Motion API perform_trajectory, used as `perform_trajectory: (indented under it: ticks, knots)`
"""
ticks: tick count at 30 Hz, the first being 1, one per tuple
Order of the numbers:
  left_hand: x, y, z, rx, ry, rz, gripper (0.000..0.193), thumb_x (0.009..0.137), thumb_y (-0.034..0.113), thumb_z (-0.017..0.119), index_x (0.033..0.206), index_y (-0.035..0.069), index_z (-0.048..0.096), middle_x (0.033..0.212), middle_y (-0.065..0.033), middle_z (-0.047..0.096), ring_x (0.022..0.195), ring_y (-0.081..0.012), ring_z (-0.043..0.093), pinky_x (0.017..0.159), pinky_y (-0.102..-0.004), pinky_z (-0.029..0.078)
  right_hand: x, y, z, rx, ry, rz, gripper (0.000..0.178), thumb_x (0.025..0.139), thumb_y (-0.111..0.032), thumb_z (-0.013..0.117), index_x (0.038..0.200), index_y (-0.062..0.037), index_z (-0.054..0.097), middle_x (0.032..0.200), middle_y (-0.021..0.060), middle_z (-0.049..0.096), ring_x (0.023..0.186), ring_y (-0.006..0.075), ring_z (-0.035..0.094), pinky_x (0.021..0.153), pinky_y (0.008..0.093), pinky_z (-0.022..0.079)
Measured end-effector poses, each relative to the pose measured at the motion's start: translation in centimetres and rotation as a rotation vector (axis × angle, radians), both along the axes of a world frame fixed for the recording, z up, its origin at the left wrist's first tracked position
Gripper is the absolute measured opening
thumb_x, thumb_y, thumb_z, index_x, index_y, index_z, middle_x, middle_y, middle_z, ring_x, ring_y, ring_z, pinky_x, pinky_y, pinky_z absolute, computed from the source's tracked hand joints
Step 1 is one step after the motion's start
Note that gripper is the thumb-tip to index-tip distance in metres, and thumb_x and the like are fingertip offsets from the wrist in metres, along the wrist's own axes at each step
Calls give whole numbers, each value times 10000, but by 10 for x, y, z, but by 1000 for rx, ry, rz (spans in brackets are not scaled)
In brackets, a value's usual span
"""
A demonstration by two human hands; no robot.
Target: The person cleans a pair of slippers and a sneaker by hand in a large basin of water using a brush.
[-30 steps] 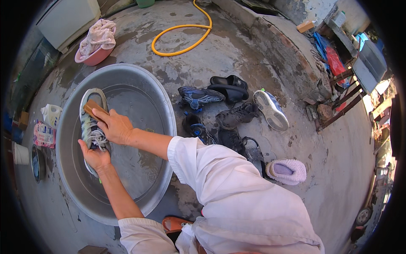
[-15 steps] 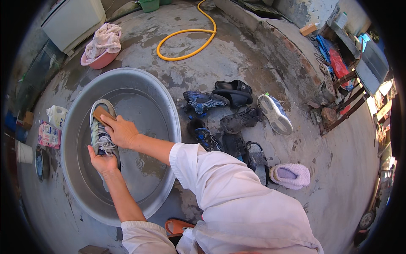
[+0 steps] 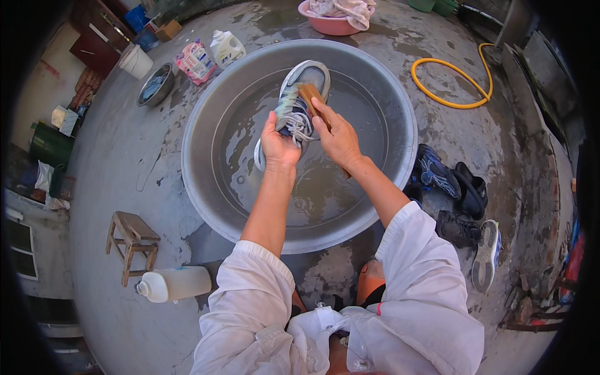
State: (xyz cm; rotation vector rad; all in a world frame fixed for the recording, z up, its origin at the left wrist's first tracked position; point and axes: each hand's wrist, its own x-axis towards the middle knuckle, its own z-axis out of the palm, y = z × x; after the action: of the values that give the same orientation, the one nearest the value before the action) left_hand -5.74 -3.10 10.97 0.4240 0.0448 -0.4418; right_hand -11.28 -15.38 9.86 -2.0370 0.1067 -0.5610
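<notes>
A grey sneaker [image 3: 294, 106] with pale green tints and loose laces is held tilted over a wide grey metal basin [image 3: 206, 162] with murky water in it. My left hand [image 3: 279, 145] grips the shoe around its side and heel end, thumb up along it. Closed on a wooden brush [image 3: 309, 95], my right hand [image 3: 339, 136] presses it to the upper near the toe, beside the laces. The brush's bristles are hidden against the shoe, and part of its handle shows below my right hand.
To the right lie several shoes, among them a blue-black sneaker [image 3: 437, 172] and a light-soled one [image 3: 485, 256]. A wooden stool [image 3: 132, 234] and a plastic jug [image 3: 175, 284] stand left. Beyond the basin are a pink tub [image 3: 331, 25], a detergent bottle [image 3: 226, 49] and a yellow hose [image 3: 431, 94].
The view has swung left, so the basin now sits mid-picture and the stool and jug show. Both hands still hold the sneaker and brush over the basin.
</notes>
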Motion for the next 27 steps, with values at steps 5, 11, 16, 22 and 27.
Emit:
perform_trajectory:
  ticks: [5, 11, 16, 22, 27]
  knots:
    - [5, 20, -10, 90, 34, 109, 362, 878, 270, 424, 1101, -1, 509, 1079, -119, 575, 995, -258, 548, 892, -392, 418, -7, 27, 13, -136, 163, 17, 397, 858, -323, 470, 1254, -299, 449, 849, 137, 555, 800, 298, 571, 750, 376, 448]
    - [-13, -3, -13, 52, 60, 30, 338, 847, 210, 445, 1089, -14, 515, 1065, -123, 583, 973, -256, 556, 892, -382, 421, 19, 1, 21, -60, 169, -192, 388, 853, -332, 472, 1238, -278, 470, 918, 156, 579, 853, 311, 576, 775, 372, 445]
    - [5, 26, -3, 128, -14, 80, 374, 829, 227, 415, 1116, -1, 490, 1073, -142, 560, 989, -282, 539, 909, -409, 403, -13, 23, 9, 56, 30, 267, 401, 855, -316, 471, 1253, -269, 461, 967, 163, 572, 896, 317, 566, 810, 371, 430]
    - [-11, -4, -9, 126, -46, 38, 350, 797, 152, 463, 1097, -22, 509, 1073, -132, 578, 982, -265, 551, 899, -379, 413, 16, 1, 25, -200, 102, -119, 390, 860, -344, 464, 1249, -318, 449, 841, 148, 540, 763, 319, 575, 679, 399, 461]
    - [5, 20, -9, 58, -34, 35, 405, 824, 236, 399, 1123, -19, 496, 1107, -157, 556, 1016, -302, 534, 923, -419, 397, 2, 20, 9, 17, -52, 93, 388, 862, -324, 464, 1249, -311, 447, 830, 161, 541, 776, 334, 573, 682, 410, 457]
